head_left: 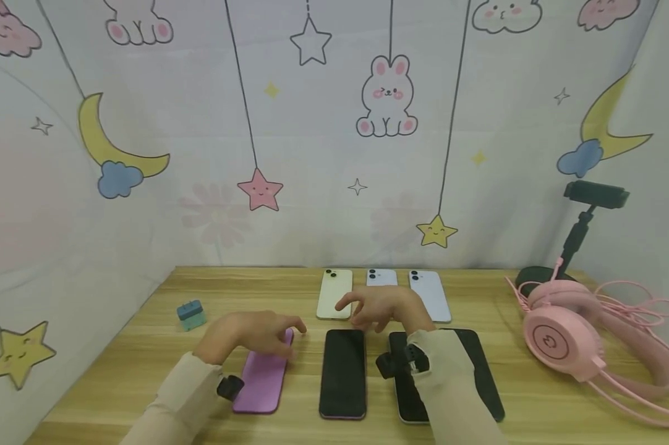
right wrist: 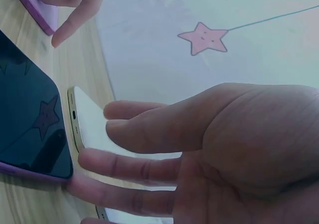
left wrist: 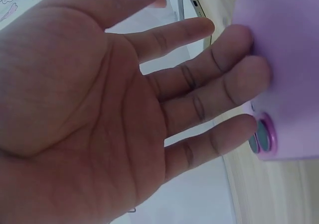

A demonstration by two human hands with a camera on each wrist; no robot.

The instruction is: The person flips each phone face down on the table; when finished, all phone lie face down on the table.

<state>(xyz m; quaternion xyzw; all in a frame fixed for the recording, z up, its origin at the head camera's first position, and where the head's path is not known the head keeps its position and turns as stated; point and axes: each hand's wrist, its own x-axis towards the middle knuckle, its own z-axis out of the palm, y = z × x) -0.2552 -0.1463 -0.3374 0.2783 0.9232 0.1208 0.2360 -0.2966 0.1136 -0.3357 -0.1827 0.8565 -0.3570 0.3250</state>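
Note:
My left hand (head_left: 255, 332) is over the far end of a purple phone (head_left: 258, 384) lying back up. In the left wrist view its loosely bent fingertips are at the phone's surface, near the camera lenses (left wrist: 264, 134); whether they press on it I cannot tell. My right hand (head_left: 383, 305) hovers with relaxed fingers just beyond a phone (head_left: 342, 374) that lies dark screen up, its rim purple. Partly behind that hand is a cream phone (head_left: 332, 293), back up. Nothing is held in either hand.
Two pale phones (head_left: 381, 277) (head_left: 430, 296) lie at the back. Under my right forearm are another dark-screened phone (head_left: 411, 398) and a larger black slab (head_left: 486, 377). Pink headphones (head_left: 562, 340) and a black stand (head_left: 575, 238) occupy the right; a small blue block (head_left: 191, 315) sits left.

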